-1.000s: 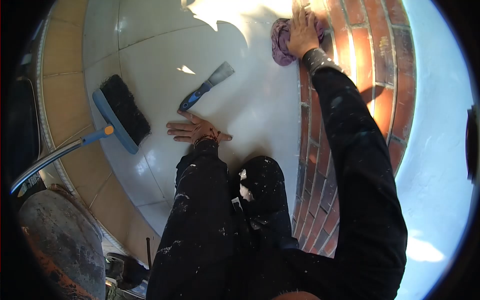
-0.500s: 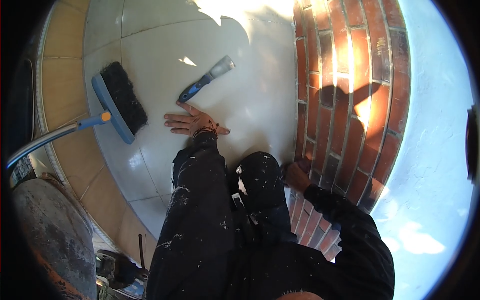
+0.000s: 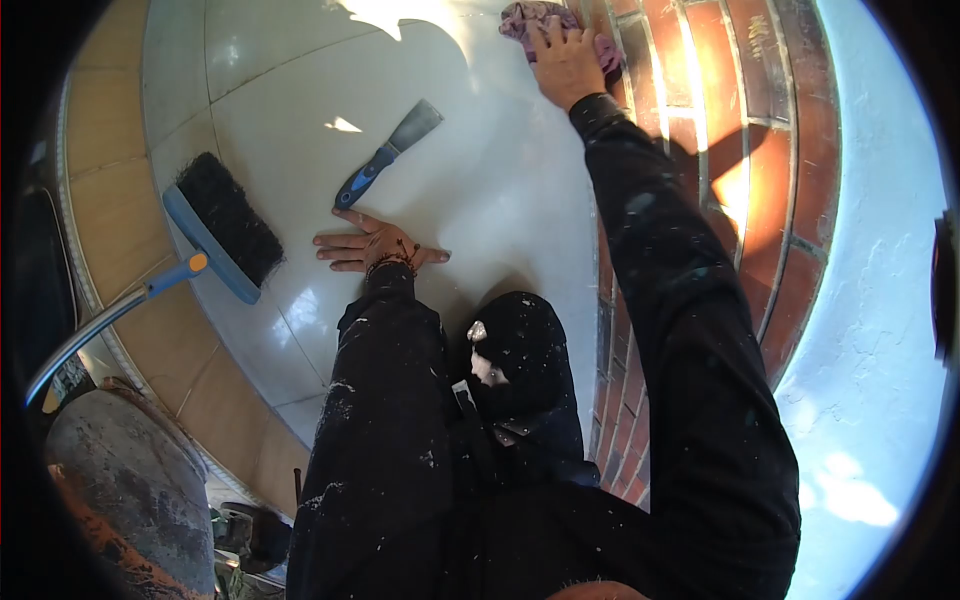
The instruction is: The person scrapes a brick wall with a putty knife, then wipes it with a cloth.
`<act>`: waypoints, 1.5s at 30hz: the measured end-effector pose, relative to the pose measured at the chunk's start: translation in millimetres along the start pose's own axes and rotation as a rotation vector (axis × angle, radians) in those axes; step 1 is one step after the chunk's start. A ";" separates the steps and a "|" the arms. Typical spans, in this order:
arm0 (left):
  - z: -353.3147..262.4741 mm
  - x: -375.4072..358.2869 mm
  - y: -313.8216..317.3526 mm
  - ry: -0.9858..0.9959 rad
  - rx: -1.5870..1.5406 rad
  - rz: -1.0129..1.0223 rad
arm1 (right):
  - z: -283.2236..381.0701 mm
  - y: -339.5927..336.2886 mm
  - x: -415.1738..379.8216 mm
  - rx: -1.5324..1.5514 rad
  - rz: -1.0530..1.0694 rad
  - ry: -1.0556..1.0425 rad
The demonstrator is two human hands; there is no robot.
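Note:
My left hand lies flat on the pale tiled floor, fingers spread, with a bracelet at the wrist. Just beyond its fingers lies a putty knife with a blue and black handle and a metal blade. At the top of the view, my right hand presses a crumpled purple-pink cloth where the floor meets the brick surface. Its fingers rest over the cloth.
A broom with black bristles and a blue head lies at the left, its metal handle running down-left. A worn grey and orange object is at the lower left. A light blue wall rises at the right.
My right hand has moved from beside my knee up along the brick edge, and the cloth under it now shows. My left hand stays on the floor; the view has shifted slightly.

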State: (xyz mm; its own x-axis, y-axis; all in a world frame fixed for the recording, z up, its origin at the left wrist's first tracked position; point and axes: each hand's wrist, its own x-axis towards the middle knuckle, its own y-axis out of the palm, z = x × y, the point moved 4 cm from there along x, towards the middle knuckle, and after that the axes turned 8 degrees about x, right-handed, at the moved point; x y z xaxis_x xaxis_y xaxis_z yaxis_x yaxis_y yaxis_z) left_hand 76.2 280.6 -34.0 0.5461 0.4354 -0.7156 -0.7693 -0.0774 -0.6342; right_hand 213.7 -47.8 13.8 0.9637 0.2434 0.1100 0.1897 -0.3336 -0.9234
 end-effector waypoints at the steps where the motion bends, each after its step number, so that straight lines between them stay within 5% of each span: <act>1: -0.4 -1.9 -1.6 -0.003 0.007 0.009 | 8.0 8.1 -0.7 -0.028 -0.045 0.063; 3: -0.1 -1.0 -2.1 -0.012 0.016 0.018 | 21.0 2.3 -20.4 -0.021 -0.131 0.107; 5: 0.6 2.4 2.0 -0.005 0.073 0.066 | 21.3 17.8 -52.5 0.089 0.117 0.417; 7: 2.6 3.6 3.3 0.007 0.075 0.054 | 30.6 41.9 -91.7 0.126 0.203 0.387; 11: -0.4 1.0 3.8 0.034 0.045 0.040 | 66.6 -48.9 -183.8 0.438 0.388 0.805; 15: 1.3 4.3 -0.3 0.056 0.001 0.030 | 119.3 -63.1 -345.9 0.539 0.547 1.012; 17: 4.2 8.6 2.5 0.058 -0.023 0.037 | 133.2 -90.0 -394.1 0.599 0.864 1.260; 20: 15.7 11.9 18.1 0.049 -0.048 0.067 | 121.2 -86.3 -429.9 0.716 1.108 1.163; 22: 23.0 13.8 26.8 0.046 -0.050 0.080 | 98.6 -73.2 -400.1 0.897 0.895 1.170; 28: 6.5 13.5 35.3 0.126 -0.009 0.076 | 42.9 -95.1 -117.4 0.736 0.095 0.877; 31: -8.6 7.7 36.8 0.197 0.043 0.069 | 53.6 -32.0 -86.1 0.500 -0.026 0.817; 33: -21.9 11.6 35.0 0.233 0.058 0.061 | 60.0 -18.3 -101.8 0.571 0.172 0.994; 37: -27.6 14.3 39.1 0.254 0.042 0.074 | 80.2 -57.1 -248.5 0.630 0.583 1.097; 39: -28.6 14.5 37.1 0.270 0.022 0.071 | 116.1 -85.8 -348.9 0.571 0.696 0.998; 40: -28.5 14.1 34.2 0.280 0.007 0.066 | 137.5 -103.5 -403.9 0.578 0.801 1.154; 42: -27.5 9.6 30.1 0.302 -0.026 0.062 | 185.1 -128.8 -512.2 0.540 0.921 1.133; 43: -15.2 4.9 30.0 0.305 -0.028 0.066 | 206.9 -119.2 -582.8 0.695 1.386 1.182; 44: -7.1 1.8 24.6 0.309 -0.044 0.061 | 212.2 -147.5 -610.5 0.724 1.497 1.160; 45: -6.4 -0.2 12.8 0.317 -0.080 0.046 | 233.4 -151.0 -675.0 0.622 1.310 1.185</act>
State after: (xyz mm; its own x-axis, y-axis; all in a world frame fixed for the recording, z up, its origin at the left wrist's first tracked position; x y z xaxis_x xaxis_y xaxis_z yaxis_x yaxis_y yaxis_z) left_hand 68.3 273.8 -43.8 0.5969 0.1301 -0.7917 -0.7740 -0.1666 -0.6109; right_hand -509.4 50.8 -6.9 0.0866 -0.6270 -0.7742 -0.5060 0.6417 -0.5763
